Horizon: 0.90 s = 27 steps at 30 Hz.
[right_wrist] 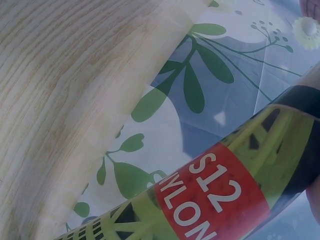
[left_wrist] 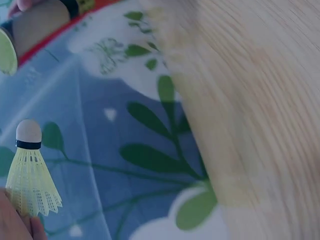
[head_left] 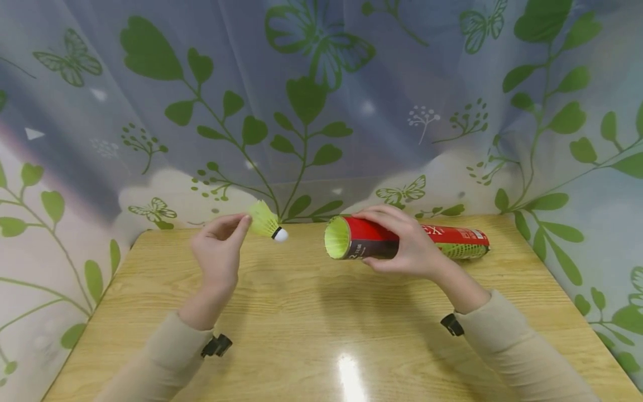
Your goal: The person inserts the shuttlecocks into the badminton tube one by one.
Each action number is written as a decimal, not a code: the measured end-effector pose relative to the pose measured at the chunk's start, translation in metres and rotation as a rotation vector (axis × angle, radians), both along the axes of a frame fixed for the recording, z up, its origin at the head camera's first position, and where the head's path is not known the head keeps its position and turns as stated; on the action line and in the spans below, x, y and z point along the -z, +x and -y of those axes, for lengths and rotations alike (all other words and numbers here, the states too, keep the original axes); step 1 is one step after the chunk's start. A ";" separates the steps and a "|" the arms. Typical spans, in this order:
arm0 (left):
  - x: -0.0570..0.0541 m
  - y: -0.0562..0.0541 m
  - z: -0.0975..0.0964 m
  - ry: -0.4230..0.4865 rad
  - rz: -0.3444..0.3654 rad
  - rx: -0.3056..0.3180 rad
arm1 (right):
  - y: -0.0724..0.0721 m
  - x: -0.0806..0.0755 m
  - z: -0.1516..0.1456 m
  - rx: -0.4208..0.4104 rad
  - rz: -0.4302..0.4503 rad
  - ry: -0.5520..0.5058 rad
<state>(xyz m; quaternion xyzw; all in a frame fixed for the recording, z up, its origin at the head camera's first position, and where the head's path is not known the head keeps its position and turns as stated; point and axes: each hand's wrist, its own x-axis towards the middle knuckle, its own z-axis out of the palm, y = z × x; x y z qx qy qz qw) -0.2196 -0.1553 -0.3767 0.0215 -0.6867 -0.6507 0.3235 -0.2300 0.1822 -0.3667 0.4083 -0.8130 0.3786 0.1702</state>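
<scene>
A yellow shuttlecock (head_left: 263,220) with a white cork tip and a black band is pinched at its skirt edge by my left hand (head_left: 219,245). In the head view its tip points right, toward the tube; in the left wrist view the shuttlecock (left_wrist: 31,172) stands tip up above the fingertips. My right hand (head_left: 409,243) grips a red and black shuttlecock tube (head_left: 366,237) around its body. The tube lies sideways, its open yellow-green mouth facing left toward the shuttlecock. In the right wrist view, the tube (right_wrist: 215,195) shows an "S12 NYLON" label and yellow shuttlecocks through its clear wall.
Beneath both hands is a light wooden table (head_left: 296,312). A curtain (head_left: 231,111) printed with green leaves and butterflies hangs behind the table's far edge and along both sides. Small black camera mounts (head_left: 217,345) sit at the cuffs.
</scene>
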 end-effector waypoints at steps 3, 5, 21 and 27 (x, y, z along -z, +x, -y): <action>-0.006 0.004 -0.011 0.078 0.018 0.050 | 0.000 0.000 0.000 0.006 0.000 0.002; -0.009 0.007 -0.018 0.135 0.038 0.085 | 0.000 0.001 0.000 0.012 0.001 0.007; -0.021 0.017 -0.062 0.367 0.073 0.198 | -0.001 0.001 0.001 0.003 -0.007 0.007; -0.023 0.024 -0.080 0.373 -0.006 0.223 | -0.001 0.000 0.002 0.005 -0.008 0.011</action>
